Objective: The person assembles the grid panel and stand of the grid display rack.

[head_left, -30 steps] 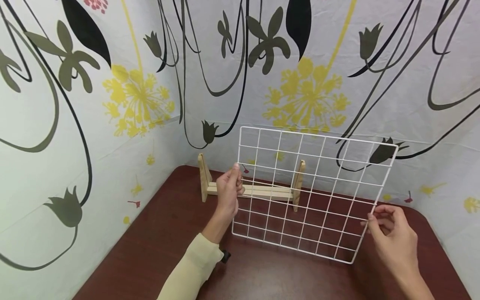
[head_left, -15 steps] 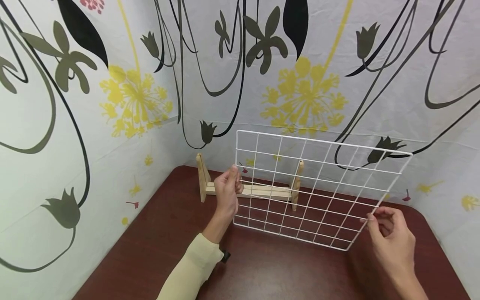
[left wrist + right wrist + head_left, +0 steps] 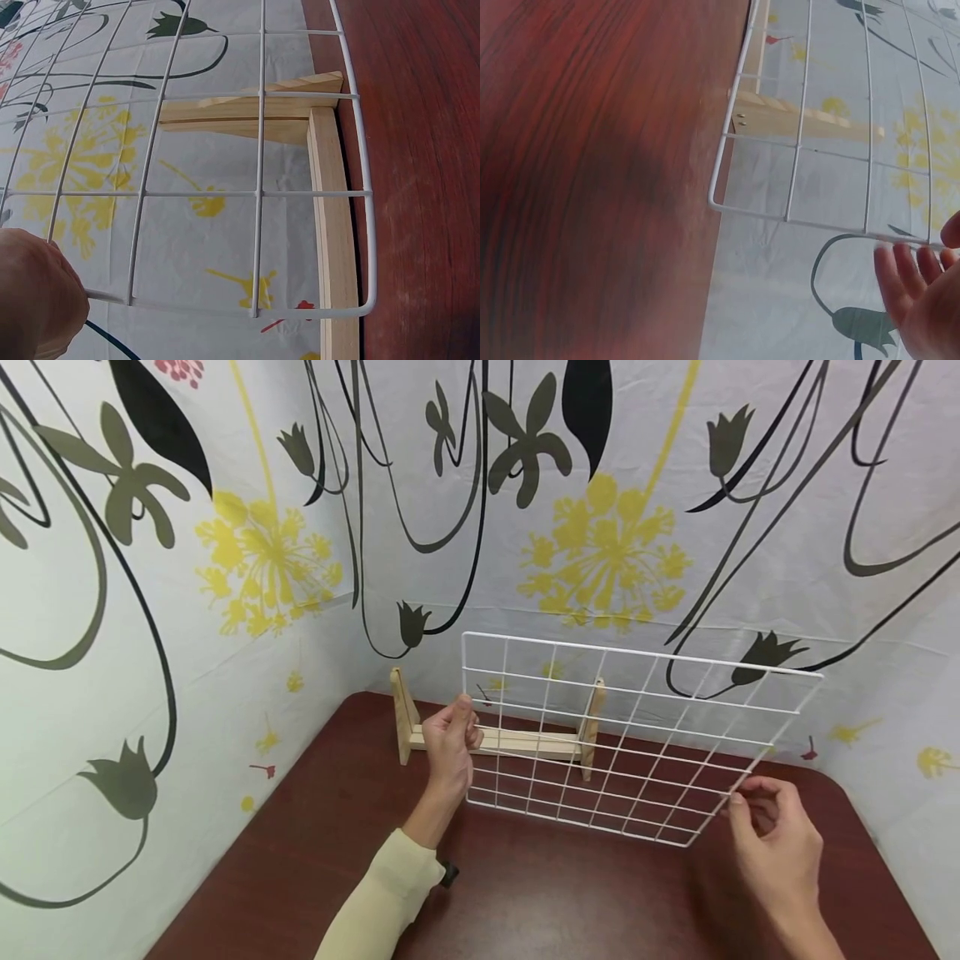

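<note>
A white wire grid panel (image 3: pixel 622 724) is held up over the table, tilted, its lower edge nearer me. My left hand (image 3: pixel 450 739) grips its left side, thumb uppermost. At the right side, my right hand (image 3: pixel 780 843) pinches the rim lightly between thumb and fingers. Behind the panel stands a pale wooden frame (image 3: pixel 528 743), two uprights joined by a crossbar, seen partly through the mesh. The left wrist view shows the panel's corner with the wooden frame (image 3: pixel 334 225) beyond it. In the right wrist view the fingers of my right hand (image 3: pixel 922 292) touch the panel's edge.
The dark red-brown table (image 3: pixel 570 902) has rounded far corners. Patterned fabric (image 3: pixel 450 577) with flowers and stems encloses its back and sides. A small black item (image 3: pixel 449 873) sits at my left sleeve cuff.
The grid panel has tilted, its lower edge rising and its top edge sinking. Both hands keep their hold, shifting only slightly. The wooden frame stays put.
</note>
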`<state>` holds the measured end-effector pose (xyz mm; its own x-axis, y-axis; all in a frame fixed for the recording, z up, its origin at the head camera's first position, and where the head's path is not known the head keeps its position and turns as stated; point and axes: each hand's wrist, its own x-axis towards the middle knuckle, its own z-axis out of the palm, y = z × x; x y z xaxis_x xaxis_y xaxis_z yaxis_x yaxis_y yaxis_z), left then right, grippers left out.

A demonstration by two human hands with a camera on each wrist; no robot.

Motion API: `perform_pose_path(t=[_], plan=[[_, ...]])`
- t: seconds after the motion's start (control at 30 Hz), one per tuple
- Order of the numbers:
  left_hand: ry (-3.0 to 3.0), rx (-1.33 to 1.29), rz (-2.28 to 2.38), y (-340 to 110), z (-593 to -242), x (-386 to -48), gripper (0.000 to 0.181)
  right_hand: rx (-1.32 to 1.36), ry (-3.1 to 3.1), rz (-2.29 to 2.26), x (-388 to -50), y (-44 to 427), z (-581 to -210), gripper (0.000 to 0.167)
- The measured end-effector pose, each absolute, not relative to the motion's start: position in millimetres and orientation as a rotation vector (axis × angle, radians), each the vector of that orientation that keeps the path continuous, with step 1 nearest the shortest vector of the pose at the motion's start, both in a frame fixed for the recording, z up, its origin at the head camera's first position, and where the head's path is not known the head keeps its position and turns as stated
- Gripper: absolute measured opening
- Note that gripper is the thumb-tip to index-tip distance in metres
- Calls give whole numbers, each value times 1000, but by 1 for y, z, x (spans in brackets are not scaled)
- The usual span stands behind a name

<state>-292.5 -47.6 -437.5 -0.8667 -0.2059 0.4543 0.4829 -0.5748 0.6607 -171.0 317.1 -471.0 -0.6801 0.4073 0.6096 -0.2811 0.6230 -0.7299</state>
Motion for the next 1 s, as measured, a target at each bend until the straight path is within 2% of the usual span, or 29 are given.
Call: perform_pose_path(t=[0.13, 0.3, 0.47, 0.6, 0.77, 1.0], plan=[[-1165, -500, -2426, -47, -438, -293, 66, -138, -2015, 979, -170, 316, -471, 27], [-1164, -527, -2413, -45, -436, -295, 66, -45, -1822, 925, -171, 302, -469, 36], [-1165, -536, -2408, -41, -435, -294, 64, 157, -1542, 790, -175, 261, -453, 44], [-1163, -526, -2398, -40, -434, -295, 64, 296, -1557, 690, -174, 222, -439, 53], [-1155, -504, -2405, -39, -434, -294, 60, 418, -1639, 638, -170, 189, -428, 51], [-1143, -469, -2414, -36, -433, -288, 57, 411, -1794, 583, -175, 168, -428, 49]])
